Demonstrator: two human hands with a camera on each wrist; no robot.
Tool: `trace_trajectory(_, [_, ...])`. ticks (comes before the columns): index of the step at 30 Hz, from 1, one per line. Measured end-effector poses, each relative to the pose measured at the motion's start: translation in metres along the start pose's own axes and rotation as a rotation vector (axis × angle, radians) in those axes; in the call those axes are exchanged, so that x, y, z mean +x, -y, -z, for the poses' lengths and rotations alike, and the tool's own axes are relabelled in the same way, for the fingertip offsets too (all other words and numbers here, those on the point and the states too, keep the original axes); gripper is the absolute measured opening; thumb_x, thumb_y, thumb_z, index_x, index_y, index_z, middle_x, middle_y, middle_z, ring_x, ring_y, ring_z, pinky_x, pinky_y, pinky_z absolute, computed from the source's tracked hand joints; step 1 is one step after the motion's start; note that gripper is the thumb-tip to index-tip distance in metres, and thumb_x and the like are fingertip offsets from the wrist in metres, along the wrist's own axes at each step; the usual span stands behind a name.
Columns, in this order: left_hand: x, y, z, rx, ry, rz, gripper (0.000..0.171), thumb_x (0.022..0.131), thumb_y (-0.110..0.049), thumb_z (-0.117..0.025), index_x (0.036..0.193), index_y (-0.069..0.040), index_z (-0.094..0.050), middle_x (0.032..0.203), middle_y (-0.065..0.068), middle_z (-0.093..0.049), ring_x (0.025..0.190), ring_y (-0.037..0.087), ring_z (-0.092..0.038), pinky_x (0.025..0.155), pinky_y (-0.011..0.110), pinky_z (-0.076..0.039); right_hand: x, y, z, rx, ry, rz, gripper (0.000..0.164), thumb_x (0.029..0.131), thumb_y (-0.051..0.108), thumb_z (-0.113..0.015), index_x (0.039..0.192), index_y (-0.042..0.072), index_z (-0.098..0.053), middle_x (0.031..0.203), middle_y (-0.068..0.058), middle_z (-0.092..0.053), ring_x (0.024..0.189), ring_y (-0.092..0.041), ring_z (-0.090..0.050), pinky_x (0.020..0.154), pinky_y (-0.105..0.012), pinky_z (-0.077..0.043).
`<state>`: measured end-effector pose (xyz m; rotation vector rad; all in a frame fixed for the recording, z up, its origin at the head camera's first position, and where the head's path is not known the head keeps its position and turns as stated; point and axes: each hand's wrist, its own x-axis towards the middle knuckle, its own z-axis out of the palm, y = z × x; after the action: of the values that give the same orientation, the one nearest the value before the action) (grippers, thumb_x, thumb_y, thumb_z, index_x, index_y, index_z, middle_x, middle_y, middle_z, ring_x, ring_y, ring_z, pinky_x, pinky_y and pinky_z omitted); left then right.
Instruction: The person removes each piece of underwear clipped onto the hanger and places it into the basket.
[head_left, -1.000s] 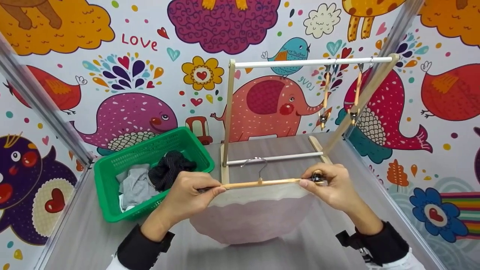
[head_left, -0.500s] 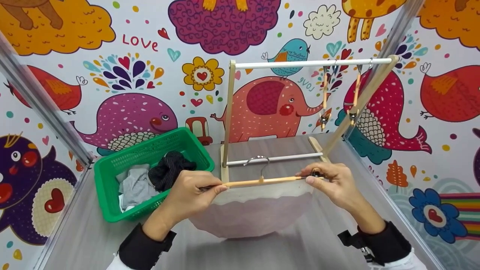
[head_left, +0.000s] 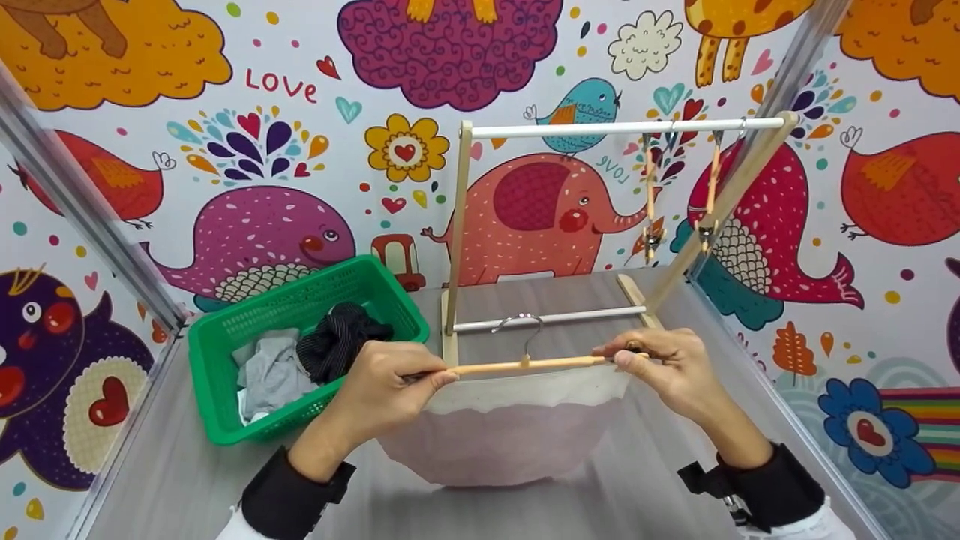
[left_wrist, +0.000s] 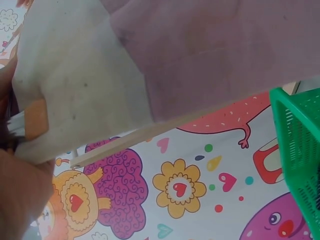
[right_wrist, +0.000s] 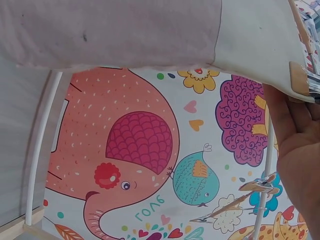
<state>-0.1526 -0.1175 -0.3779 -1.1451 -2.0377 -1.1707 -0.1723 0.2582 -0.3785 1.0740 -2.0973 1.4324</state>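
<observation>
My left hand point(head_left: 394, 382) and right hand point(head_left: 671, 371) grip the two ends of a wooden clip hanger point(head_left: 555, 364), holding it level. Its metal hook points up. From it hangs a pink and cream cloth garment point(head_left: 517, 442), whose exact kind I cannot tell. In the left wrist view, a clip with a wooden pad point(left_wrist: 36, 120) bites one top corner of the garment beside my left hand. The right wrist view shows another clip point(right_wrist: 300, 79) on the opposite corner, with my right fingers point(right_wrist: 287, 120) against it.
Behind the hands stands a clothes rack point(head_left: 622, 127) with white rails and wooden posts. Two clip hangers point(head_left: 711, 180) hang at its right end. To the left, a green basket point(head_left: 206, 375) holds grey cloth point(head_left: 277, 375) and dark striped cloth point(head_left: 341, 341). Patterned walls enclose the table.
My right hand has shifted slightly right, and its fingers now cover more of the clip. The hanger has moved slightly right and the garment has swayed a little. My left hand has barely moved.
</observation>
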Motion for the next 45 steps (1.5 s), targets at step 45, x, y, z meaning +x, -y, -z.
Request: trace_trajectory(45, [0.004, -0.004, -0.018, 0.053, -0.002, -0.011, 0.013, 0.086, -0.003, -0.086, 0.079, -0.011, -0.079, 0.06, -0.006, -0.055, 0.053, 0.002, -0.043, 0.051, 0.013, -0.032, 0.01, -0.003, -0.002, -0.179, 0.112, 0.154, 0.023, 0.073, -0.007, -0.091, 0.088, 0.008, -0.083, 0.074, 0.003, -0.068, 0.066, -0.015, -0.056, 0.058, -0.023, -0.042])
